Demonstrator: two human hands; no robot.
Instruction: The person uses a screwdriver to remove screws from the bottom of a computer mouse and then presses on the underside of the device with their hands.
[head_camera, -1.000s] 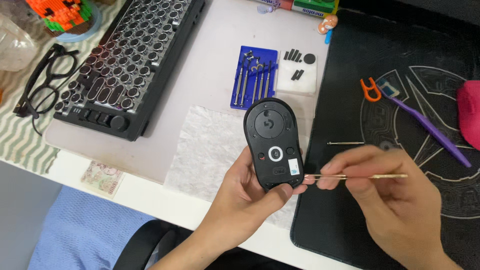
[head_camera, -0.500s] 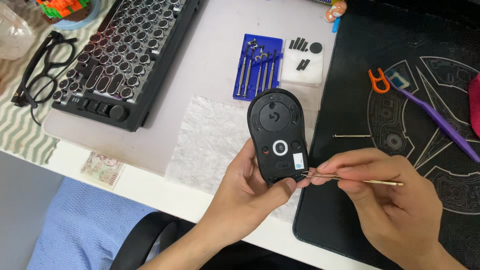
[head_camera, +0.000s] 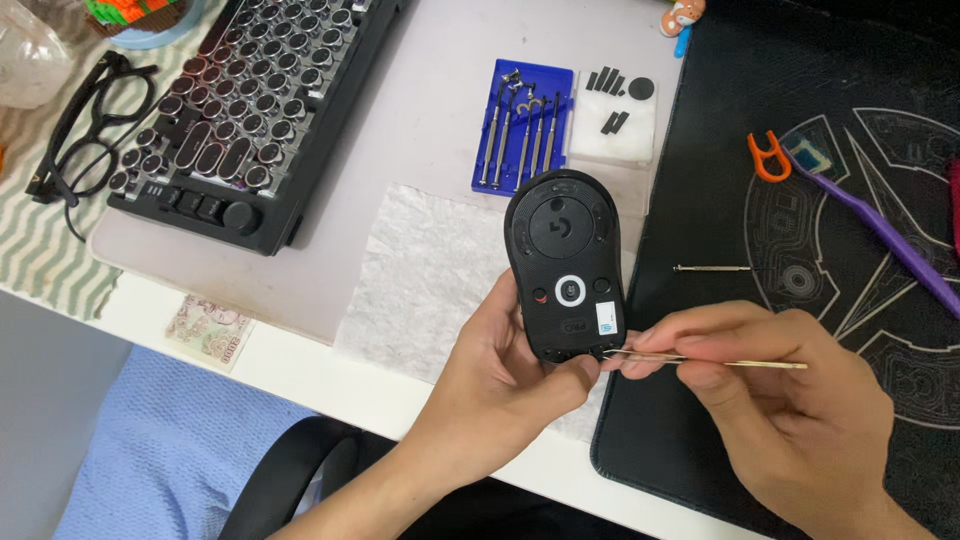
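Note:
My left hand (head_camera: 505, 385) holds a black computer mouse (head_camera: 565, 265) upside down, its underside facing up with a round cover and a white ring around the sensor. My right hand (head_camera: 775, 400) pinches thin metal tweezers (head_camera: 700, 360). Their tips touch the lower right edge of the mouse, close to my left thumb. Both hands hover over the front edge of the desk.
A white tissue (head_camera: 425, 275) lies under the mouse. Behind it sit a blue tray of small screwdrivers (head_camera: 522, 130) and a white pad with black strips (head_camera: 615, 115). A black keyboard (head_camera: 250, 110) and glasses (head_camera: 80, 140) are left; the black mat (head_camera: 820, 230) holds an orange tool, a purple tool (head_camera: 880, 235) and a thin pin.
The mouse and both hands have stayed together with the tweezers at the mouse's lower edge; the view has shifted slightly, and the tweezers' tips sit a little lower on the edge.

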